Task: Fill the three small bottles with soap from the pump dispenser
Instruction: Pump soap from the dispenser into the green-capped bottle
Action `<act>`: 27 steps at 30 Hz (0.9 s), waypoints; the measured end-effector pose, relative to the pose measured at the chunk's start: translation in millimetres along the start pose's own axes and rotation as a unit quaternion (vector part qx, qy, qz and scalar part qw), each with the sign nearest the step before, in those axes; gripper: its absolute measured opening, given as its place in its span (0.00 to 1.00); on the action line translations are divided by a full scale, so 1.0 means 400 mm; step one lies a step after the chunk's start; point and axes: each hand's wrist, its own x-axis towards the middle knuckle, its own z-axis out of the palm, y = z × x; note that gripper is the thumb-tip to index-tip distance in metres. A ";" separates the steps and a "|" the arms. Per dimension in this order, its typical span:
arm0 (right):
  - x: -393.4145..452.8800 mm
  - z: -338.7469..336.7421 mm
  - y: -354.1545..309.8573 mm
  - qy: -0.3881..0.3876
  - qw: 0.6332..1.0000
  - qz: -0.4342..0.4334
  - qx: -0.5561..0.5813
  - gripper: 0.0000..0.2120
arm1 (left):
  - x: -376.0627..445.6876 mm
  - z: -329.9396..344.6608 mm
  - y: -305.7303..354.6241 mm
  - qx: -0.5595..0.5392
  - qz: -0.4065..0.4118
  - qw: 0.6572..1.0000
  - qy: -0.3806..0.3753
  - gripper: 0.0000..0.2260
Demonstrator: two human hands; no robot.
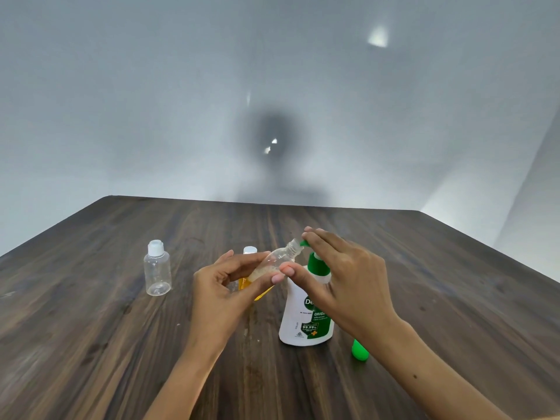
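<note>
Gripping a tilted clear small bottle [274, 262], left hand [224, 286] holds its neck against the green pump nozzle [304, 244]. Pressing that pump, right hand [345, 277] with straight fingers. White dispenser [304, 316] reads "ORIGI", "99.99%". Left of dispenser: capped empty bottle [157, 268], further capped bottle [250, 250]. Right: green object [359, 350].

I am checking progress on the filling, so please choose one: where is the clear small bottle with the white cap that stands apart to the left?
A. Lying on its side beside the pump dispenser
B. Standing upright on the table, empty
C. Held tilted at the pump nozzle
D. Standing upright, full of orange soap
B: the capped clear bottle stands upright on the wooden table and looks empty, well apart from the left hand.
</note>
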 end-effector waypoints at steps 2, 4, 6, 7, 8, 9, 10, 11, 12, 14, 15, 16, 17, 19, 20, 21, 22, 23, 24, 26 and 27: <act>0.002 -0.002 0.005 -0.001 1.000 -0.007 -0.001 0.37 | 0.001 -0.002 -0.001 0.002 0.000 1.000 0.001 0.18; 0.013 -0.010 0.011 -0.006 1.000 -0.013 0.006 0.38 | 0.004 -0.003 -0.005 0.004 0.003 1.000 -0.002 0.17; 0.020 -0.012 0.013 -0.009 1.000 -0.014 0.013 0.38 | 0.006 -0.002 -0.008 0.009 0.006 1.000 -0.003 0.18; 0.019 -0.011 0.011 -0.008 1.000 -0.011 0.015 0.38 | 0.006 -0.001 -0.008 0.011 0.007 1.000 -0.003 0.18; 0.016 -0.009 0.007 -0.007 1.000 -0.007 0.014 0.37 | 0.006 -0.001 -0.007 0.012 0.009 1.000 -0.004 0.18; 0.012 -0.006 0.004 -0.005 1.000 -0.004 0.011 0.37 | 0.006 -0.001 -0.008 0.012 0.012 1.000 -0.003 0.18; 0.008 -0.004 0.001 -0.004 1.000 -0.002 0.009 0.37 | 0.006 -0.001 -0.009 0.011 0.014 1.000 -0.004 0.19; 0.005 -0.002 0.000 -0.005 1.000 -0.001 0.009 0.37 | 0.005 -0.001 -0.009 0.010 0.013 1.000 -0.004 0.19; 0.003 -0.002 0.000 -0.006 1.000 -0.001 0.009 0.37 | 0.005 -0.002 -0.009 0.010 0.013 1.000 -0.005 0.19; 0.008 -0.006 0.005 -0.009 1.000 -0.006 0.010 0.37 | 0.004 -0.002 -0.011 0.011 0.011 1.000 -0.005 0.19; 0.013 -0.009 0.008 -0.011 1.000 -0.010 0.012 0.37 | 0.004 -0.002 -0.011 0.012 0.011 1.000 -0.005 0.19; 0.019 -0.013 0.011 -0.012 1.000 -0.014 0.014 0.37 | 0.004 -0.002 -0.011 0.012 0.012 1.000 -0.007 0.18; 0.024 -0.017 0.012 -0.012 1.000 -0.018 0.015 0.37 | 0.006 -0.002 -0.012 0.014 0.014 1.000 -0.009 0.17; 0.025 -0.018 0.010 -0.008 1.000 -0.016 0.014 0.37 | 0.009 -0.003 -0.011 0.017 0.014 1.000 -0.009 0.16; 0.021 -0.017 0.006 -0.005 1.000 -0.012 0.010 0.37 | 0.010 -0.003 -0.010 0.015 0.013 1.000 -0.007 0.16; 0.017 -0.013 0.002 -0.003 1.000 -0.006 0.005 0.37 | 0.009 -0.003 -0.010 0.013 0.015 1.000 -0.003 0.16; 0.013 -0.010 0.000 -0.004 1.000 -0.002 0.001 0.37 | 0.008 -0.003 -0.010 0.011 0.016 1.000 0.000 0.17; 0.010 -0.006 -0.002 -0.007 1.000 0.002 0.000 0.37 | 0.006 -0.002 -0.009 0.009 0.017 1.000 0.001 0.17; 0.008 -0.005 -0.001 -0.010 1.000 0.003 -0.001 0.37 | 0.004 -0.002 -0.008 0.007 0.016 1.000 0.000 0.17; 0.015 -0.009 0.004 -0.014 1.000 -0.006 0.000 0.37 | 0.004 -0.003 -0.008 0.005 0.015 1.000 -0.002 0.17; 0.019 -0.013 0.008 -0.016 1.000 -0.012 0.002 0.38 | 0.005 -0.003 -0.009 0.007 0.016 1.000 -0.003 0.17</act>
